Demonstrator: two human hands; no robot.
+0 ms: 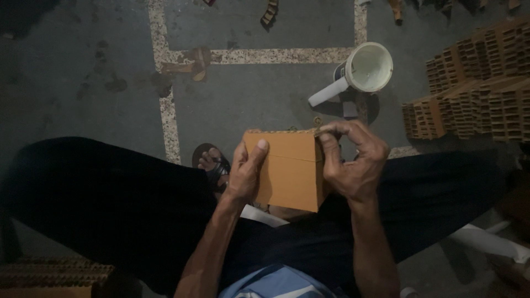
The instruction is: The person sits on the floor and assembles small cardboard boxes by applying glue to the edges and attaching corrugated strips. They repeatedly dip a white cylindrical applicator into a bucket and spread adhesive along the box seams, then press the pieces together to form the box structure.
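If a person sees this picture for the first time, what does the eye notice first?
First the orange box in the middle, held above the lap by the left hand and the right hand, whose fingers pinch its top corner. Next comes the white bucket on the floor beyond, then the stacked orange pieces at right.

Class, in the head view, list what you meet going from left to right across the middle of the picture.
Sandalled foot → left hand → orange box → right hand → stacked orange boxes.
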